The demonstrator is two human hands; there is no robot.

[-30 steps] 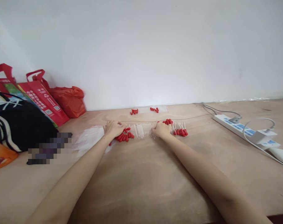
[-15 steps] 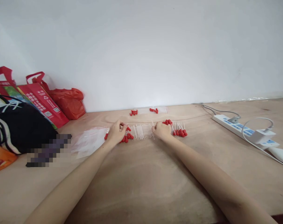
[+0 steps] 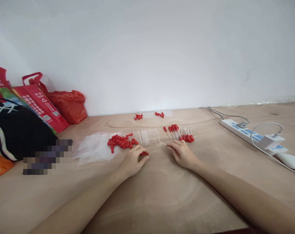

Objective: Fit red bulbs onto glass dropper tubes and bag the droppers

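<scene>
My left hand (image 3: 135, 160) pinches a red rubber bulb (image 3: 144, 153) just in front of the row of clear thin tubes (image 3: 146, 137). Between the fingertips of my right hand (image 3: 181, 154) is a single clear tube (image 3: 164, 143), its free end pointing left. A pile of loose red bulbs (image 3: 120, 141) lies left of the row, partly on clear plastic bags (image 3: 93, 148). Beyond my right hand, tubes fitted with red bulbs (image 3: 174, 127) lie in a group, some with bulbs at the far end and others with bulbs at the near end (image 3: 187, 138).
Near the wall lies a clear bag (image 3: 149, 114) with more red bulbs. A white power strip (image 3: 244, 131) with plugs and cables is on the right. At left are a red plastic bag (image 3: 70, 105), a printed bag (image 3: 43, 105) and a black bag (image 3: 23, 133).
Both hands have come back toward me, the left with a red bulb and the right with a tube. The bulb pile now shows fully.
</scene>
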